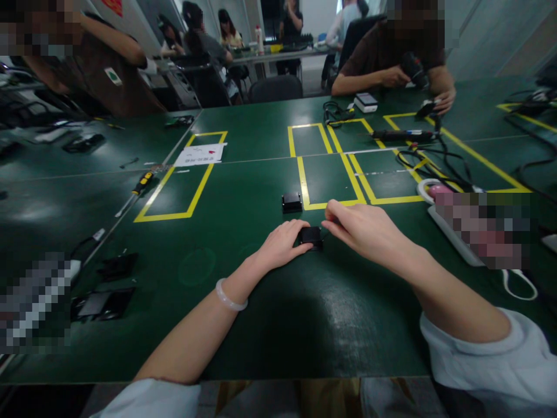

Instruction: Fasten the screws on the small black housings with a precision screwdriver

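A small black block [311, 235] rests on the green table [261, 325], its left side gripped between the thumb and fingers of my left hand [285, 242]. Just right of the block is my right hand [363, 229], with thumb and index finger pinched together; what they hold, if anything, is too small to make out. Slightly farther back stands a second black block [291, 202], which neither hand touches.
Yellow tape outlines mark the table. At left lie a yellow-black screwdriver [143, 183], black parts [102, 303] and a paper sheet [199, 154]. A white-edged device [456, 238], cables and a black tool [404, 135] are at right. People sit across the table.
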The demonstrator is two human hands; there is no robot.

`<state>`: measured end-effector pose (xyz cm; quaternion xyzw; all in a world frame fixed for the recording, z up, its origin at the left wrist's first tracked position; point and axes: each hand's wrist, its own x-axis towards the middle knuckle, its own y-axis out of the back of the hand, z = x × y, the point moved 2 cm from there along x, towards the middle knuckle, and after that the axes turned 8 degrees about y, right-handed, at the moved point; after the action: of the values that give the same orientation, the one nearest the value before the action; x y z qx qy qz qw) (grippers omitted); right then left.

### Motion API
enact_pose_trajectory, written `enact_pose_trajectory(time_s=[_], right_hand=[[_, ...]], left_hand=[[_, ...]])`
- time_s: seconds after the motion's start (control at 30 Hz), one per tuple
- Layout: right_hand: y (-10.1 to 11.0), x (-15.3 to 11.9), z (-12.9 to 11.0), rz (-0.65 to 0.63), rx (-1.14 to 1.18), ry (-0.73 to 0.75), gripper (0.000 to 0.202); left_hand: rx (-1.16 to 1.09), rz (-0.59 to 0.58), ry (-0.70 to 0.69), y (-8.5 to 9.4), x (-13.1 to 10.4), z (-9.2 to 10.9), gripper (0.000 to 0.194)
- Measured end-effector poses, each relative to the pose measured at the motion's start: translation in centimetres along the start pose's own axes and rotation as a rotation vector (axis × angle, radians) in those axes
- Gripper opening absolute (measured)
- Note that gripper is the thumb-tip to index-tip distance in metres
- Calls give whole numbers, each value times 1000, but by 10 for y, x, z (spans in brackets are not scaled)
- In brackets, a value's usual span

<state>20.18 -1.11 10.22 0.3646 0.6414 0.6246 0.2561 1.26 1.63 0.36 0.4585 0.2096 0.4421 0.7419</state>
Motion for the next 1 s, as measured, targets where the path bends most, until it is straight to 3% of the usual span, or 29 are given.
enact_pose_trajectory(time_s=[0.27, 0.5, 0.8, 1.0], right_hand=[[2, -2, 0, 39, 61, 29, 16], [-1, 2, 1, -7, -1, -9, 24], [2, -1, 0, 40, 34, 20, 17], [0, 0, 1, -4, -10, -6, 22]], left_hand=[[7, -1, 10, 1, 0, 0, 36], [-8, -16, 13, 2, 0, 1, 37], [15, -9, 15, 1, 0, 0, 36], [8, -10, 11, 1, 0, 1, 37]])
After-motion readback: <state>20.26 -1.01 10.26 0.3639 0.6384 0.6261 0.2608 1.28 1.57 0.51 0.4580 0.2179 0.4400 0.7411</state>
